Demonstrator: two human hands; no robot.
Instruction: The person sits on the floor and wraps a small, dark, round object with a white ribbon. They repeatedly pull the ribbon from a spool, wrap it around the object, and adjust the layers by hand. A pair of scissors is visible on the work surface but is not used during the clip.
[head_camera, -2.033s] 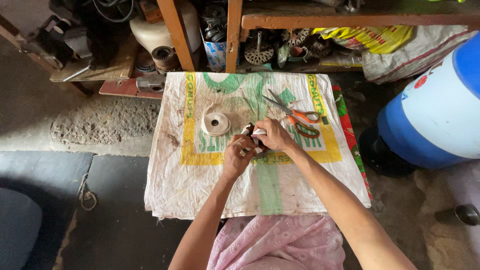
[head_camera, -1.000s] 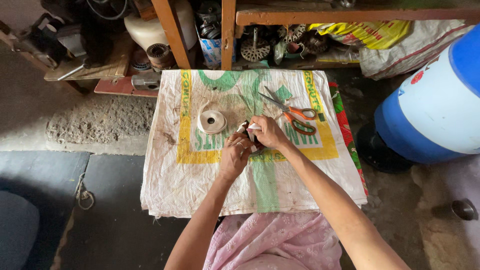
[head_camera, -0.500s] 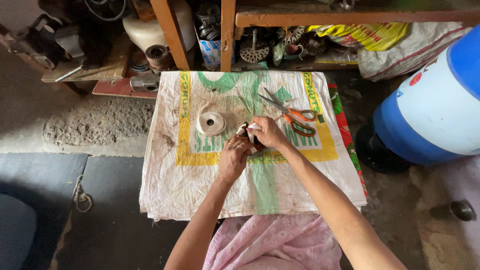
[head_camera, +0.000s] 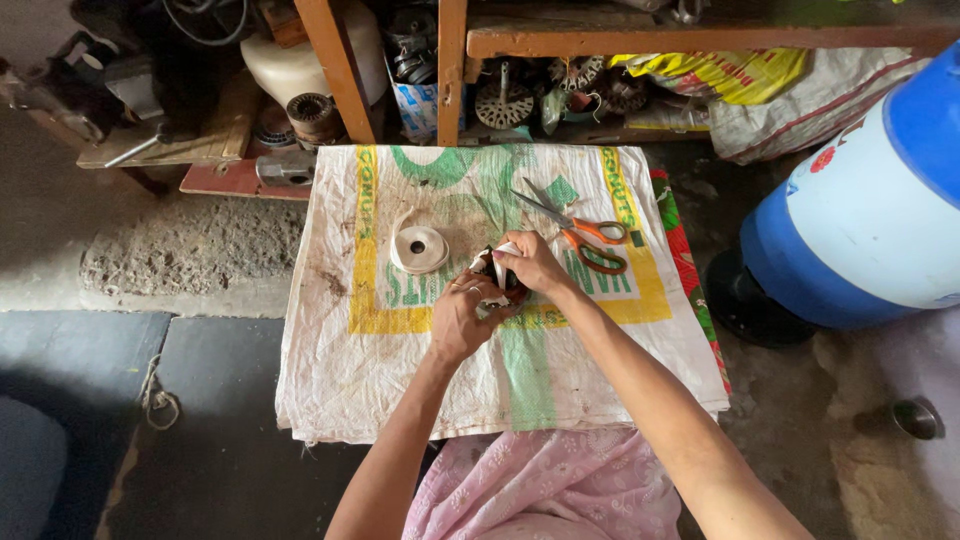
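My left hand (head_camera: 462, 322) and right hand (head_camera: 533, 264) both clasp a small dark part (head_camera: 497, 277) with a strip of white tape on it, at the middle of the frame over the woven sack (head_camera: 400, 370). A roll of white tape (head_camera: 419, 249) lies just left of it; orange-handled scissors (head_camera: 585, 234) lie to the right.

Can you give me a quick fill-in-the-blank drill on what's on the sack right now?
1. The scissors have ____ handles.
2. The roll of white tape lies on the sack to the ____ of the hands.
3. The left hand and right hand together hold a small ____ part.
4. The big drum is blue and ____.

Missing words: orange; left; dark; white
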